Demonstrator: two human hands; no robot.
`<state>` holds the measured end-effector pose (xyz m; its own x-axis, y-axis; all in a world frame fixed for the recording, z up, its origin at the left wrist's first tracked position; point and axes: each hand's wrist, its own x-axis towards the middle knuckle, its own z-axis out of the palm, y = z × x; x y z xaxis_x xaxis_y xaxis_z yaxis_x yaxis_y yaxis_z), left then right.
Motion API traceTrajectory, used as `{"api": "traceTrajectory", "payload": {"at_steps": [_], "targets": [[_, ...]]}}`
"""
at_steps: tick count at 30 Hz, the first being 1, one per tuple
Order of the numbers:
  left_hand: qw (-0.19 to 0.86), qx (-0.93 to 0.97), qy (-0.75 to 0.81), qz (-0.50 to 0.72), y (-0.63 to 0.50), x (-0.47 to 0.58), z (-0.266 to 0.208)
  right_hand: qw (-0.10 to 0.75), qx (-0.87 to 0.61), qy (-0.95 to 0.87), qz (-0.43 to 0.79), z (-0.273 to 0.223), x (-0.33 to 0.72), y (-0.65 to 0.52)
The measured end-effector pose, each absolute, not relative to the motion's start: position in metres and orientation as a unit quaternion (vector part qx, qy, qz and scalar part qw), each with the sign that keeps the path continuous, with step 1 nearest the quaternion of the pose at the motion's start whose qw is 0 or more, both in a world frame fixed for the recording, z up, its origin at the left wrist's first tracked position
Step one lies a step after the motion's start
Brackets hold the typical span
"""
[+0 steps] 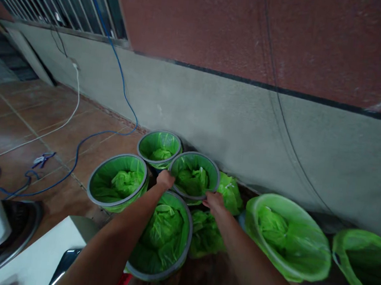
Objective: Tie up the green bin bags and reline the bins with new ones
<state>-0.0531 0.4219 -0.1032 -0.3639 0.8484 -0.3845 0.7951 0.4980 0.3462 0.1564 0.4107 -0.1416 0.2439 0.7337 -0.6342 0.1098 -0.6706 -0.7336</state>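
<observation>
Left hand (165,179) and right hand (214,200) both gripping grey-rimmed round bin lined with green plastic (190,162), opposite edges.
Left to right: matching left bin (101,179), rear bin (148,144) near grey wall (198,98), front bin (185,230); gripped bin just behind front bin, crumpled green plastic (192,180) inside; loose green plastic bag (230,194) just beside; large green-plastic-covered bin (307,245); another (339,253) cut off.

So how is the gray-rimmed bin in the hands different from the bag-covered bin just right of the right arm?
The gray-rimmed bin shows its rim; the bag-covered bin has green plastic over its edge. The left hand and right hand grip the gray-rimmed bin, while neither touches the bag-covered bin. In this view, the gray-rimmed bin looks smaller than the bag-covered bin. Both have crumpled green plastic inside.
</observation>
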Motion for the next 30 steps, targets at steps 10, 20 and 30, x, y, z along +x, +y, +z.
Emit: {"api": "traceTrajectory", "payload": {"at_steps": [10, 20, 30], "targets": [[0.148, 0.576, 0.782, 0.185, 0.334, 0.008, 0.05, 0.454, -0.647, -0.277, 0.547, -0.028, 0.229, 0.31], [0.263, 0.657, 0.704, 0.059, 0.166, 0.087, 0.06, 0.383, -0.726, -0.397, 0.41, 0.001, 0.349, 0.08], [0.342, 0.646, 0.682, -0.027, 0.103, 0.151, -0.074, 0.277, -0.737, -0.369, 0.494, -0.077, 0.392, 0.023]]}}
